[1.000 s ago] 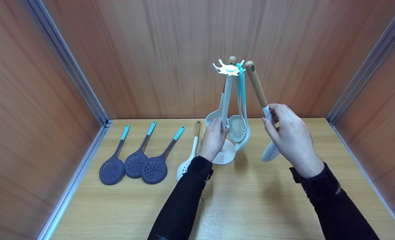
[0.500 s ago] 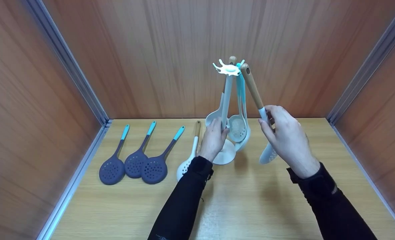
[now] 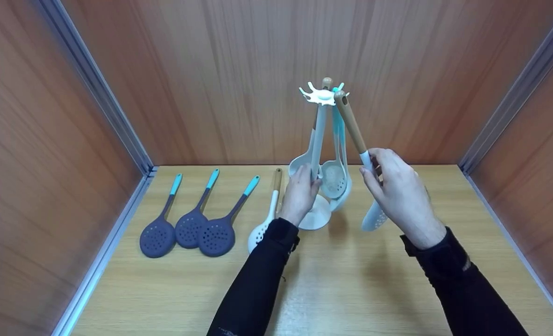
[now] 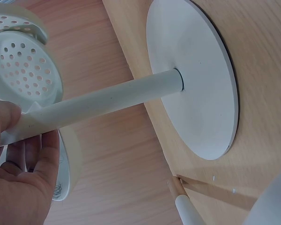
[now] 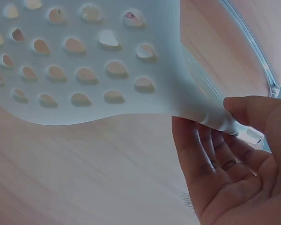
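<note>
My left hand [image 3: 300, 193] grips the white pole [image 4: 103, 103] of a utensil stand, whose round base [image 4: 196, 84] is on the table. A crown of white hooks [image 3: 322, 97] tops the pole. Hanging from it are a white skimmer [image 3: 334, 179], another pale utensil with a turquoise handle, and a white utensil [image 3: 300, 161] with a wooden handle. With thumb and fingers my right hand [image 3: 400, 193] pinches the neck of a white slotted turner [image 5: 84, 70]. Its wooden handle [image 3: 351, 121] tilts up and left, its holed end overlapping the hooks' right side in the head view.
Three dark skimmers [image 3: 157, 238] with turquoise handles lie at left on the table [image 3: 342, 289]; two overlap. A white skimmer [image 3: 258, 235] with a wooden handle lies partly behind my left sleeve. Wooden panels [image 3: 239, 84] enclose the back and sides.
My right hand has moved left and slightly down with the turner, bringing the wooden handle's end over to the hooks. My left hand stays on the pole.
</note>
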`<state>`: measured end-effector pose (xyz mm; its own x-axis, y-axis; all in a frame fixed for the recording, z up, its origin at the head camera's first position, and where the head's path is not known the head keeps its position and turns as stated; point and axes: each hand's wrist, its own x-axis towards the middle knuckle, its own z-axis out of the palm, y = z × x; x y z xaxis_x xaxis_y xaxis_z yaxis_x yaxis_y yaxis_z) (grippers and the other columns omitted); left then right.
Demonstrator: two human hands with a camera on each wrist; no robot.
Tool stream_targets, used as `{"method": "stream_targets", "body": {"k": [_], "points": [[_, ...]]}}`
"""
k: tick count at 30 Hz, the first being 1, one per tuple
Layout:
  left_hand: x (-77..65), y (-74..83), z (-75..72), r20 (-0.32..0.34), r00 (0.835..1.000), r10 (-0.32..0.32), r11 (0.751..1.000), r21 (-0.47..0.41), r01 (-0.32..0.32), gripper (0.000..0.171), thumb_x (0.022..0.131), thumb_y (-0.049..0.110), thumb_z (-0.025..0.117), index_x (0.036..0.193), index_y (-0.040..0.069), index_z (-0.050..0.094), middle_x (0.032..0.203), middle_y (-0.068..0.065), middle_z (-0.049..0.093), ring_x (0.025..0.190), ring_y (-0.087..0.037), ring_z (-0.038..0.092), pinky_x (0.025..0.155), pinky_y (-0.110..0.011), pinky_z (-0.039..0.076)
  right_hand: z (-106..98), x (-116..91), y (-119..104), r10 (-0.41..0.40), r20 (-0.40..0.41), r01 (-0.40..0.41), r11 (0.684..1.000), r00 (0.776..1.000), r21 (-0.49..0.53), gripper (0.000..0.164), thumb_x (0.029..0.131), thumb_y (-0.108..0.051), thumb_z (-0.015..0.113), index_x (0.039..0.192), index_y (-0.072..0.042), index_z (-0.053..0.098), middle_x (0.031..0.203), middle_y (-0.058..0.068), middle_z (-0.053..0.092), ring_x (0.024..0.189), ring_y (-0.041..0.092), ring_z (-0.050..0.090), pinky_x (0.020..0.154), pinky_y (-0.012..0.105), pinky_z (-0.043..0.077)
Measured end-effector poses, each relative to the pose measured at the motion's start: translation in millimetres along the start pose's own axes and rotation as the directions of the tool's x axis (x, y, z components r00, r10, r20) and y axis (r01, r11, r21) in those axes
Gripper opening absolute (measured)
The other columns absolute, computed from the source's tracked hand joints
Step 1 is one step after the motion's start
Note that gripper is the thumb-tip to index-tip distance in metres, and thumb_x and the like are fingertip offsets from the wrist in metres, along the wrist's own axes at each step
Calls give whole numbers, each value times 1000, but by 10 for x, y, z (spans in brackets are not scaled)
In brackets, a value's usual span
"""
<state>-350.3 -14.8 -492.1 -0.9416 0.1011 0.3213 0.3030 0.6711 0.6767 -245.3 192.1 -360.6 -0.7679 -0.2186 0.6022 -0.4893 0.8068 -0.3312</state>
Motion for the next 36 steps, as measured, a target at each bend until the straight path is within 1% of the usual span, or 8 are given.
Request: {"method": "stream_targets", "body": {"k": [6, 9, 13, 17, 20, 27, 31, 36], "points": [[-4, -4, 12, -13, 999, 36, 999, 12, -36, 19, 105, 23, 64, 120, 15, 55, 109, -2, 63, 99, -16, 67, 86, -34, 61, 23, -15, 13, -13, -7, 12, 1000, 1000, -7, 26, 105, -20, 65, 126, -6, 62, 109, 9, 68, 94, 21, 72, 70, 39, 64], [-3, -8, 19, -14, 999, 42, 999, 15, -42, 18, 106, 22, 64, 119, 14, 55, 108, -2, 63, 96, -16, 67, 84, -34, 61, 31, -22, 11, -16, -10, 16, 1000, 1000, -12, 25, 105, -20, 65, 126, -6, 62, 109, 8, 69, 94, 21, 72, 70, 38, 64], [2, 0, 16, 9, 1000, 2, 1000, -4, -2, 20, 106, 23, 63, 123, 17, 54, 110, 1, 62, 98, -13, 67, 84, -31, 61, 38, -31, 5, -2, -6, 2, 1000, 1000, -8, 25, 105, -20, 65, 126, -7, 62, 109, 7, 69, 92, 21, 73, 66, 38, 62], [-1, 10, 13, 20, 1000, -19, 1000, -9, 19, 22, 107, 24, 63, 125, 18, 53, 112, 1, 63, 98, -13, 67, 84, -31, 61, 51, -34, 7, -2, 8, 2, 1000, 1000, -9, 26, 105, -21, 65, 127, -7, 61, 110, 8, 69, 93, 21, 73, 68, 39, 63], [-4, 13, 14, 22, 1000, -20, 1000, -2, 20, 22, 107, 25, 63, 125, 18, 54, 112, 1, 63, 98, -13, 68, 83, -31, 61, 61, -35, 12, -3, 21, 3, 1000, 1000, -14, 28, 105, -21, 65, 129, -7, 61, 112, 9, 69, 94, 22, 73, 70, 40, 65], [-2, 11, 16, 20, 1000, -20, 1000, 1, 20, 22, 106, 25, 63, 125, 18, 54, 112, 1, 63, 100, -13, 69, 84, -31, 62, 99, -37, 26, 1, 35, 0, 1000, 999, -8, 31, 104, -21, 66, 130, -6, 59, 112, 10, 68, 95, 23, 72, 72, 41, 64], [-10, 4, 18, 6, 1000, -3, 1000, 7, 3, 22, 106, 25, 63, 125, 18, 54, 112, 1, 64, 101, -14, 69, 86, -33, 62, 126, -36, 31, -11, 24, 11, 1000, 1000, -11, 32, 103, -21, 68, 130, -6, 59, 112, 10, 69, 94, 22, 73, 72, 40, 64], [-15, -3, 19, -18, 999, 50, 998, 37, -49, 20, 106, 24, 63, 122, 14, 54, 112, -3, 65, 102, -19, 70, 88, -37, 62, 165, -39, 28, -30, 19, 30, 1000, 999, -4, 33, 103, -21, 69, 130, -6, 59, 109, 9, 69, 93, 20, 72, 73, 36, 63]]}}
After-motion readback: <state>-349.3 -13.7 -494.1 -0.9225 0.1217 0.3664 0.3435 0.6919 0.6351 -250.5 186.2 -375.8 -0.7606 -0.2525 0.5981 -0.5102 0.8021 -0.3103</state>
